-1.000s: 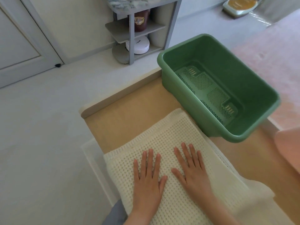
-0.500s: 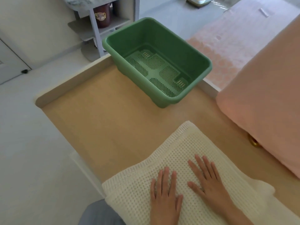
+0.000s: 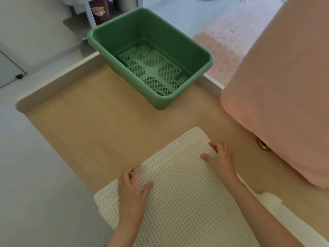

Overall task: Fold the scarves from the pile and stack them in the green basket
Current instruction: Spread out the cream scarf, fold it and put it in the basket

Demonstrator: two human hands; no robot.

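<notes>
The folded cream waffle-knit scarf (image 3: 181,193) lies at the near side of the tan table (image 3: 99,125). The left hand (image 3: 131,189) and right hand (image 3: 220,159) each grip its far edge, fingers curled over it, thumbs on top. The green basket (image 3: 169,38) stands well beyond, with pink cloth (image 3: 284,86) at the right

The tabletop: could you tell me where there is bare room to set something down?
Bare tabletop runs between the green basket and the cream scarf, widest toward the left edge. The basket is empty too. The right side is crowded by the pink cloth.
</notes>
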